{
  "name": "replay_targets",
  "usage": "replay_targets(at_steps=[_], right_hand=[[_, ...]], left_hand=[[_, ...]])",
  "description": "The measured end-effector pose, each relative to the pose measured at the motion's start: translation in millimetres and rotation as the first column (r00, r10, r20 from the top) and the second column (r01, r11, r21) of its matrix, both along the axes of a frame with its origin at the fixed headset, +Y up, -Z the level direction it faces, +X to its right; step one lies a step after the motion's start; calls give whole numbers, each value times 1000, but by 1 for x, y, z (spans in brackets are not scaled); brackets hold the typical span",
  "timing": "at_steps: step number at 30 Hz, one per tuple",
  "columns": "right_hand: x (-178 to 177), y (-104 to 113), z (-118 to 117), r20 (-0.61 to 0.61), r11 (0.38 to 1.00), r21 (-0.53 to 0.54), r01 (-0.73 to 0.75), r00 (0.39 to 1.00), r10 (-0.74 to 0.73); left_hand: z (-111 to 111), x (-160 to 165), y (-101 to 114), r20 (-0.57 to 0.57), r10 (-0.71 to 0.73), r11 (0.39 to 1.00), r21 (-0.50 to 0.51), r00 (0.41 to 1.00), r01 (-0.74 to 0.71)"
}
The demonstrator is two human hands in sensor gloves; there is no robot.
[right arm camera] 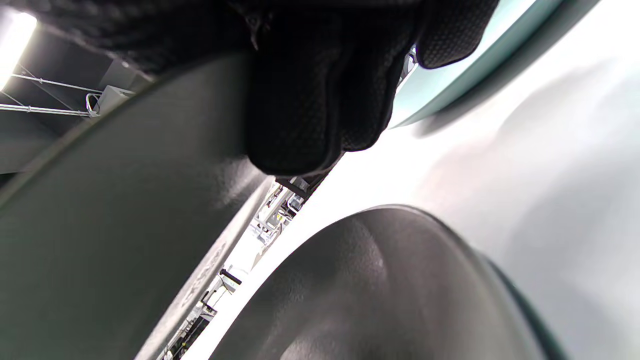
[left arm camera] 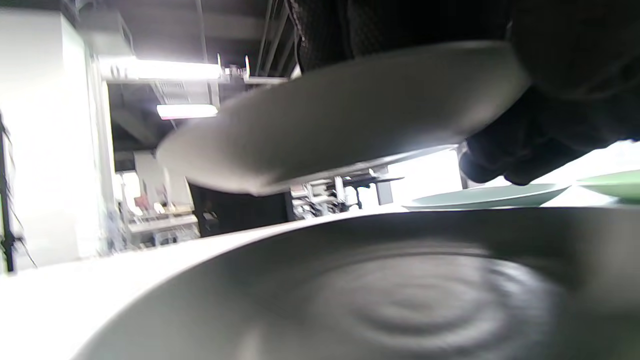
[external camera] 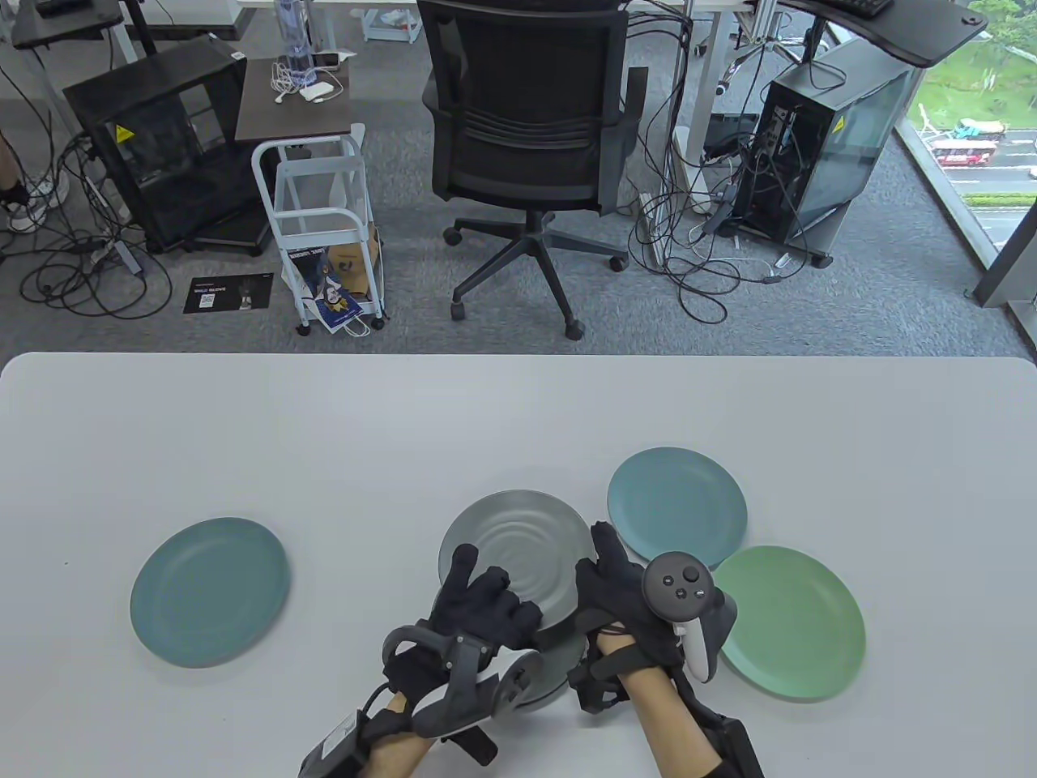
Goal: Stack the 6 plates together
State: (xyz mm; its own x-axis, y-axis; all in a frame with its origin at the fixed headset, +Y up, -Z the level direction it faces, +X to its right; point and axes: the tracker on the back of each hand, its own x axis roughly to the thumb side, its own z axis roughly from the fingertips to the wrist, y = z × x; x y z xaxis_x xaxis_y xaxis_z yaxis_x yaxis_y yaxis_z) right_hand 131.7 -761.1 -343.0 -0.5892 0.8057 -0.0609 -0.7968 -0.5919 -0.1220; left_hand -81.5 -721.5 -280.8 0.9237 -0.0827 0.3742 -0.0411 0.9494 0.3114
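Observation:
Both hands hold a grey plate (external camera: 518,551) tilted in the air near the table's front middle. My left hand (external camera: 478,600) grips its near-left rim, my right hand (external camera: 616,579) its right rim. In the left wrist view its underside (left arm camera: 340,115) hangs above another grey plate (left arm camera: 400,300) that lies on the table. That lower plate shows under my wrists in the table view (external camera: 551,673) and in the right wrist view (right arm camera: 390,290). A teal plate (external camera: 209,592) lies at the left. A teal plate (external camera: 676,504) and a green plate (external camera: 790,620) lie at the right.
The white table (external camera: 324,438) runs wide to the back and left. Beyond its far edge stand an office chair (external camera: 531,121), a white cart (external camera: 324,219) and computer cases on the floor.

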Motion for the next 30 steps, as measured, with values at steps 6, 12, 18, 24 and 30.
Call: replay_targets(at_steps=[6,12,18,24,30], right_hand=[[4,0,1,-7,1000,2,-19,1000,19],[5,0,0,-56,999,-5,-47,997,46],[1,1,0,-112,996,2,-88,990,88],[-1,1,-1,-149,996,-6,-87,985,85],[-3,1,-1,-193,995,-6,-103,976,100]], left_hand=[[-11,-33,13,-47,231,969,-75,972,-234],[-30,-98,14,-209,577,791,-100,790,-604],[-43,-148,-6,-355,748,574,-79,561,-815],[-51,-161,-30,-415,773,492,-83,479,-866],[-55,-160,-38,-438,747,513,-99,500,-853]])
